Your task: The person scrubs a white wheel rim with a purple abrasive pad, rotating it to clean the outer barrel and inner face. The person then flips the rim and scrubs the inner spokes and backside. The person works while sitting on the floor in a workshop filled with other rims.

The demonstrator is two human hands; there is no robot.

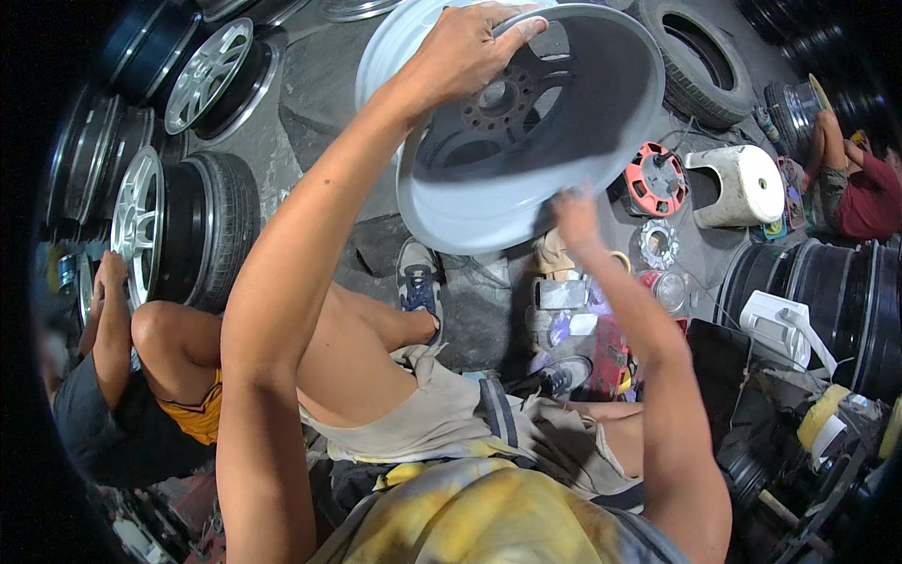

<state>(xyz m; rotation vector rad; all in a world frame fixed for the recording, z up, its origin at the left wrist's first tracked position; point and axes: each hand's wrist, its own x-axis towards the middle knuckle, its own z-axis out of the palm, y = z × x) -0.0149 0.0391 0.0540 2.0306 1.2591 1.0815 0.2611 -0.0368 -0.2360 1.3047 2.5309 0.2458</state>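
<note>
My left hand [470, 52] grips the upper edge of a grey car wheel rim [460, 211], thumb stretched over the lip. The rim is tilted up in front of me, its hollow barrel toward me and its spokes and bolt holes deep inside. At the rim's lower right edge is my right hand [576, 214], blurred; its fingers, and anything in them, cannot be made out. Another light grey-blue rim [378, 70] is partly hidden behind the one I hold.
To the right are a tyre [700, 70], an orange-red reel [655, 179], a white stool [742, 188] and stacked rims [799, 273]. More wheels [225, 216] stand left. One person [103, 404] sits at left beside a silver wheel; another [864, 193] is at far right.
</note>
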